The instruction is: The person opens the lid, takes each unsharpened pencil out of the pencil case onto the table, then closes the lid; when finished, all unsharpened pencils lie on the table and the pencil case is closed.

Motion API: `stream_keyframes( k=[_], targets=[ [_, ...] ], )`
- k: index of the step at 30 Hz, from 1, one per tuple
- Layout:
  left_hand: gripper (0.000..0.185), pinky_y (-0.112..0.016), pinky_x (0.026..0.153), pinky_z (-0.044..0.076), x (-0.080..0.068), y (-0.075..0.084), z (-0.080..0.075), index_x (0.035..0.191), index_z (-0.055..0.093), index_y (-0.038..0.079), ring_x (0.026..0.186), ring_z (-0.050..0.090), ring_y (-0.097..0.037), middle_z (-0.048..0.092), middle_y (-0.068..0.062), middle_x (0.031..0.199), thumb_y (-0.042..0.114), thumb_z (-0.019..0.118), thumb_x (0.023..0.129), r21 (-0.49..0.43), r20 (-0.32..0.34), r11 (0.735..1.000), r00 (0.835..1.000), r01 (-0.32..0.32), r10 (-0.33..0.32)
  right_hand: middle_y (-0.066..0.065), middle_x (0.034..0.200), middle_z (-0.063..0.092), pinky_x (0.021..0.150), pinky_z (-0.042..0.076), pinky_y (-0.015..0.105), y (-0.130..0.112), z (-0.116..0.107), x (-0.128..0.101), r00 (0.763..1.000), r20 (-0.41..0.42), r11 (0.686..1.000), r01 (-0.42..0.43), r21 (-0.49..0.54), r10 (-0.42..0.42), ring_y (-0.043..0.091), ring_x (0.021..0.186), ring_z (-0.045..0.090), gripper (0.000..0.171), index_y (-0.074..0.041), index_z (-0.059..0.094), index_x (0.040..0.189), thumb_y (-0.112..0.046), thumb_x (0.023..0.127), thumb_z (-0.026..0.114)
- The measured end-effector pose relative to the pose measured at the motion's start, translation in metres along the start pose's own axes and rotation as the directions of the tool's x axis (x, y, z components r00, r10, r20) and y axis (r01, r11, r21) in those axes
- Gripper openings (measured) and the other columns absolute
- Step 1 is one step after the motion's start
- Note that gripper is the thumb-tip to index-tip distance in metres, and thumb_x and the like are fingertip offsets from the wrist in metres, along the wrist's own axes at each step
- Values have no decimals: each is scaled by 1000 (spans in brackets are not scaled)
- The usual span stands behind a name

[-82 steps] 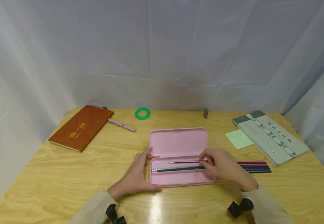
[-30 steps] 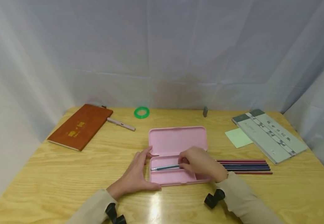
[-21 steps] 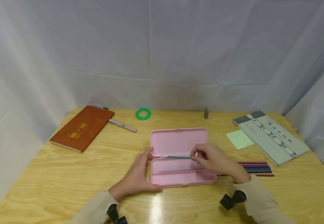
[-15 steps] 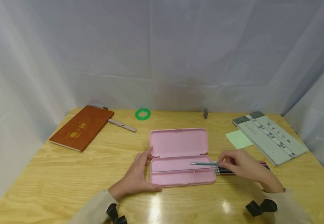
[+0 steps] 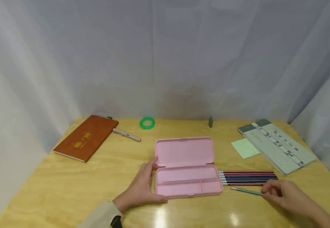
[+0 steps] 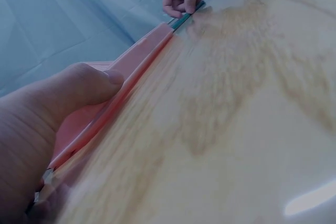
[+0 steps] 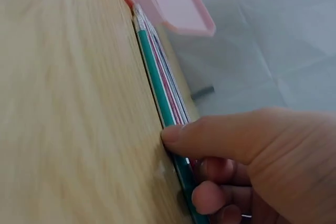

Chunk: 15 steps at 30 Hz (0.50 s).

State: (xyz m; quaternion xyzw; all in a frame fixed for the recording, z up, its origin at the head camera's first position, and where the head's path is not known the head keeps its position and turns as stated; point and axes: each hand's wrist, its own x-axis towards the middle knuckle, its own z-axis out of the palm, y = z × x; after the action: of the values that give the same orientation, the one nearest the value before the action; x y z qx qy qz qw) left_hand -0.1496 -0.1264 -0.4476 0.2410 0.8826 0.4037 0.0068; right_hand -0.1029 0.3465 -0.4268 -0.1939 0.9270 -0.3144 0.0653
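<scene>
On tabletop (image 5: 68, 183), w/ open pink pencil case (image 5: 187, 177) as landmark: lid flipped back, away from person; tray side empty, thin divider visible along its length.

Left hand (image 5: 142, 186) at case's left end, fingers straight & relaxed along the short edge, thumb against front-left corner; gripping nothing. Same seen from left wrist view: thumb (image 6: 89, 85) resting on pink rim.

Right hand (image 5: 284, 194) right of case, slightly nearer person than case's front edge. Pinching green pencil (image 5: 246, 191) at its right end between thumb & fingers; fingers curled round it. Pencil low over or on tabletop, can't tell which; silver end pointing left toward case's front-right corner, just apart from it. Right wrist view: thumb (image 7: 220, 137) on top of green pencil, other fingers tucked under.

Row of pencils (image 5: 247, 178) (red, dark blue) lying flat, side by side, immediately right of case, ends nearly touching its right wall. Green pencil just in front of this row, roughly parallel, slightly angled.

Further off: brown notebook (image 5: 86, 137) far left & behind case, pink pen (image 5: 126, 135) beside its right edge. Green ring (image 5: 147, 123) behind case, toward left. Small grey block (image 5: 210, 122) behind case, near backdrop. Green sticky note (image 5: 244, 148) & grey-green book (image 5: 277, 145) right-rear of case, note tucked at book's left edge.
</scene>
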Motion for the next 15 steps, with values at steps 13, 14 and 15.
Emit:
stream_keyframes(
  k=[13, 14, 15],
  targets=[
    [128, -29, 88, 44, -3, 0, 0, 152, 19, 12, 100, 43, -11, 44, 4, 124, 50, 89, 51, 8, 13, 1000, 1000, 12, -12, -11, 65, 45, 52, 38, 20, -61, 31, 69, 995, -10, 994, 102, 50, -101, -3, 55, 38, 11, -13, 59, 94, -15, 89, 68],
    [128, -29, 88, 44, -3, 0, -1, 152, 19, 12, 100, 43, -11, 44, 5, 124, 50, 89, 51, 11, 13, 1000, 1000, 11, -11, -11, 65, 45, 51, 38, 20, -66, 34, 75, 992, -11, 990, 126, 59, -125, -3, 55, 38, 9, -13, 60, 95, -15, 90, 67],
    [128, -29, 87, 44, -3, 1, -1, 152, 19, 12, 99, 43, -11, 44, 5, 124, 50, 89, 52, 12, 12, 1000, 1000, 9, -9, -11, 65, 46, 50, 38, 20, -71, 37, 81, 989, -14, 987, 147, 61, -146, -3, 55, 38, 6, -13, 61, 95, -15, 91, 66]
  ],
)
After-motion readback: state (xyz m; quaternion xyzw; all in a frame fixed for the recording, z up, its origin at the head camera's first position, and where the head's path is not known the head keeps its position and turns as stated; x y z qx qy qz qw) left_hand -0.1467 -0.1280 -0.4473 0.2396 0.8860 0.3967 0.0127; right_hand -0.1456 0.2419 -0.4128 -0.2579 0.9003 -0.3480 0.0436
